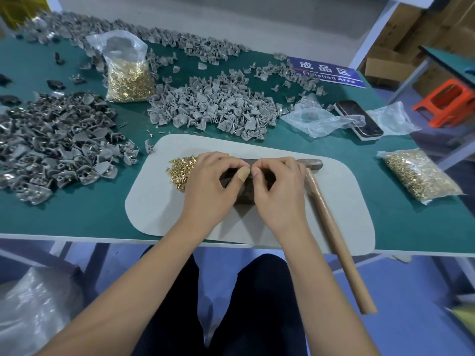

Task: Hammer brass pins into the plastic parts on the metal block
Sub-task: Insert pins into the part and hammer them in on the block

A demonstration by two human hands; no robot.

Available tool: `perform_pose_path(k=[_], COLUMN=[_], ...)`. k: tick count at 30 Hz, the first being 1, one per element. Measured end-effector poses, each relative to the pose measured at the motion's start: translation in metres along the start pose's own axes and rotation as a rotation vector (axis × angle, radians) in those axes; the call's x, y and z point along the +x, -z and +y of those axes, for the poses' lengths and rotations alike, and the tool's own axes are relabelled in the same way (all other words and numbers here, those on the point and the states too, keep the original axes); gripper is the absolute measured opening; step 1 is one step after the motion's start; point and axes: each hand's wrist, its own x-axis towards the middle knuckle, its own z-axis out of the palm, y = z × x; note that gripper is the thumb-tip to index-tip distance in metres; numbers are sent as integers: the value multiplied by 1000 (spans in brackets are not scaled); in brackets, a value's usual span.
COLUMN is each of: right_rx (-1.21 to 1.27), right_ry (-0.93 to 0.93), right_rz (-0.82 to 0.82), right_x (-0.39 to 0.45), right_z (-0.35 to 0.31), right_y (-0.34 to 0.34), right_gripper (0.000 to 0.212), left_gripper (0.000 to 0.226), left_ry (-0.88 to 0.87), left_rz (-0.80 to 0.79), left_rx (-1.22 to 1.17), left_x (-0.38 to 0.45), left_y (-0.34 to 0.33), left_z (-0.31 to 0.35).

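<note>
Both hands meet over a dark metal block (245,195) on a grey felt mat (151,199). My left hand (210,186) and my right hand (280,191) have fingers curled, fingertips pinched together above the block; what they pinch is hidden by the fingers. A bandage wraps my left thumb. Loose brass pins (178,169) lie in a small heap just left of my left hand. A wooden-handled hammer (331,227) lies on the mat to the right of my right hand, its head behind the fingers.
Piles of grey plastic parts (213,106) and a darker pile (56,140) cover the green table. Two bags of brass pins (127,80) (419,176) stand left-back and right. A phone (358,119), loose plastic bags and a blue sign (331,71) lie at the back right.
</note>
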Motion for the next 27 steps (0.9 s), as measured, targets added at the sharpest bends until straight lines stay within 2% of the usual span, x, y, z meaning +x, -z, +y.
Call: perform_pose_path(k=[9,11,12,13,15,16,20,23,25,27], right_rx=[216,134,6,-158,-473,-547,-585,-420,-143,129], right_ry=[41,3,-57,-153,-353,-398,-395,-345,-282,-302], right_rz=[156,267,292,264,83,-8,-146,-127,-78,-74], right_x=[-8,-11,-12,-15,-21,-24,-19,-13,-13,-15], right_z=[3,13,20,29,44,49,53,52,48,37], right_y=[11,21,28,34,43,45,56,72,83,91], right_gripper=[15,19,23,29,40,40,28,21,30,30], left_gripper=[10,9,9,9,9,10,10,13,16,14], left_ry=[-15,-10,-8,-8,-9,-13,-29,-7,-14,-29], left_rz=[6,6,6,6,-1,-9,-30,-29,-46,-65], left_rx=[2,-4,-8,-10,-9,-8,-6,-7,14,43], left_x=[0,-1,-2,-2,-3,-3,-4,-5,-6,-6], left_y=[2,2,1,1,1,1,1,1,1,1], left_z=[0,-1,-1,-1,-1,-1,-2,-1,0,0])
